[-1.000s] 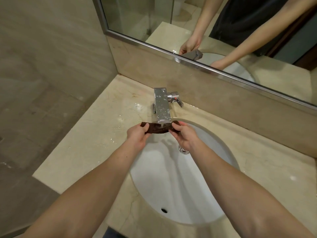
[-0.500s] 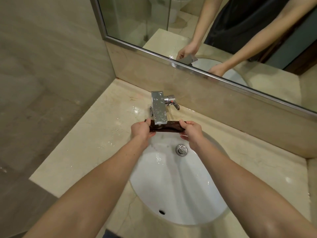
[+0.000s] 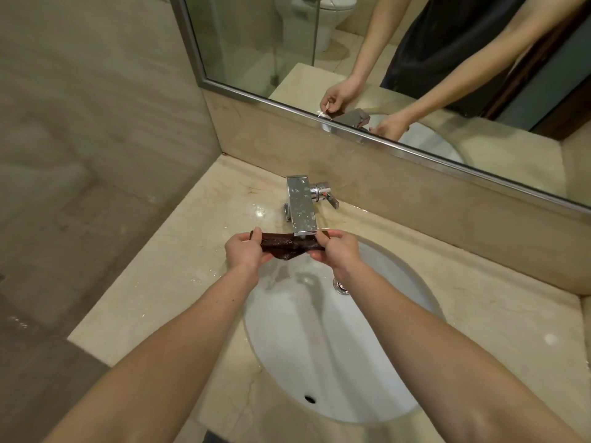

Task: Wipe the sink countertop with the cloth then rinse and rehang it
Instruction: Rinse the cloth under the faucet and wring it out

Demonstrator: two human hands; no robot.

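Gripping the dark brown cloth (image 3: pixel 289 247) at opposite ends, the left hand (image 3: pixel 244 251) and right hand (image 3: pixel 337 252) hold it stretched directly beneath the faucet (image 3: pixel 300 206) spout, above the rear of the white sink (image 3: pixel 367 362). Water droplets mark the countertop (image 3: pixel 179 276).

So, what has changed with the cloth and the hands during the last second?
Half a second ago the cloth was pulled straight under the tap. Now the left hand and right hand have come closer together, so it sags between them. Both hands kept hold of its ends; nothing was let go. Tap and sink stayed put.
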